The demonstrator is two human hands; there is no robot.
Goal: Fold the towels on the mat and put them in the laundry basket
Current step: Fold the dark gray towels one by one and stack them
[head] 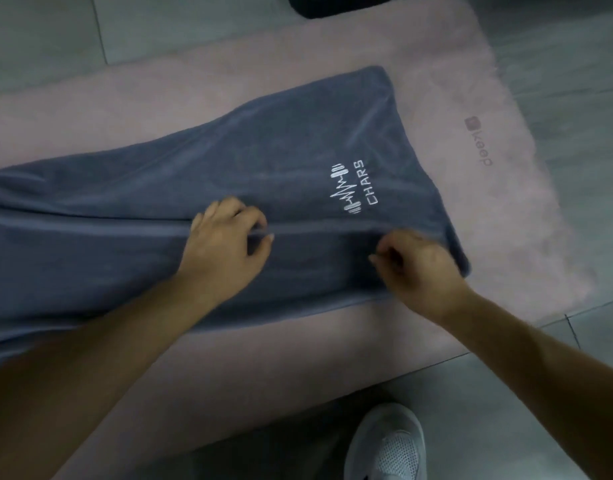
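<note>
A grey-blue towel (201, 157) with a white "CHARS" logo lies lengthwise across the pink mat (478, 98), running off the left edge of the view. A raised ridge of cloth runs along its middle. My left hand (225, 237) pinches that ridge between thumb and fingers. My right hand (419, 268) is on the same ridge nearer the towel's right end, with its fingers curled; its fingertips are blurred and seem to pinch the cloth. No laundry basket is in view.
Grey floor tiles (558, 393) surround the mat. A white sneaker (388, 445) stands on the floor at the bottom, just off the mat's near edge. A dark object (336, 3) sits at the mat's far edge, cut off by the top of the view.
</note>
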